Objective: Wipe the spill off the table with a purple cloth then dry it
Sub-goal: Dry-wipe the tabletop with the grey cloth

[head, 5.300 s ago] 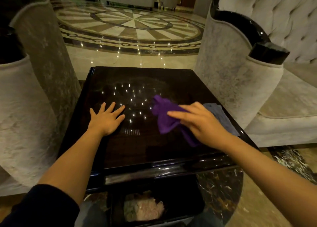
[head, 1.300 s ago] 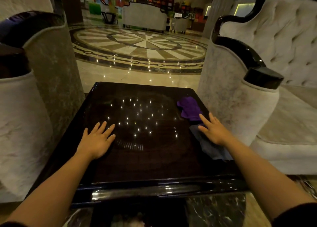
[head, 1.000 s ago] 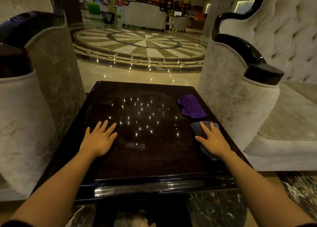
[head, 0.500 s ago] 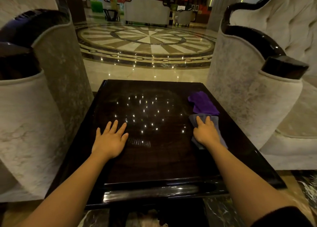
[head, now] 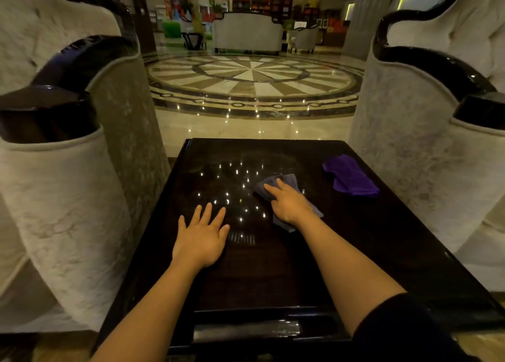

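Note:
The dark glossy table (head: 355,252) fills the lower middle of the head view, with ceiling lights mirrored in its top. My right hand (head: 289,201) presses flat on a grey-blue cloth (head: 273,182) near the table's centre. The purple cloth (head: 351,180) lies crumpled on the right side of the table, apart from my hand. My left hand (head: 202,236) rests flat on the table, fingers spread, holding nothing. I cannot make out any spill on the shiny surface.
A pale upholstered armchair (head: 68,184) with dark wood arms stands close on the left, another armchair (head: 426,156) close on the right. Beyond the table's far edge is a polished marble floor (head: 254,80) with a round inlay and more seating behind.
My right hand has slid the grey-blue cloth leftward from the right edge to the table's centre. The purple cloth stays at the right. My left hand has not moved.

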